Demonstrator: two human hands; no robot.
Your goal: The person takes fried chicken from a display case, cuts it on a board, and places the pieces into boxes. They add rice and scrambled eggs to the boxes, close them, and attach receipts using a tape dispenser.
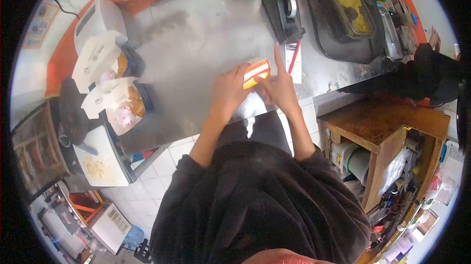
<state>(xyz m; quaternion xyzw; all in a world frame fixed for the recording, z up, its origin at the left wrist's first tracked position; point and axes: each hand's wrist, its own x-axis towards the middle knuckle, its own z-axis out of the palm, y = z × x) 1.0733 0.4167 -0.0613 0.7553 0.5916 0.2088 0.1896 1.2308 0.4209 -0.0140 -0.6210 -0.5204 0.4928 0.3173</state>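
A small box (256,73), red, white and yellow, is held over the steel table (196,43) near its front edge. My left hand (229,90) grips the box from its left side. At the box's lower right, my right hand (280,86) touches it with the thumb, while the index finger stretches out toward the tape dispenser (283,13). Just right of that finger, a red pen (294,58) lies on a printed paper slip (293,72).
Two open takeaway boxes (93,65) (113,98) with food stand at the left, near a white cutting board (102,158). A black tray (319,28) bears a container of yellow food (349,6) at the right. Another person (427,72) is at the far right.
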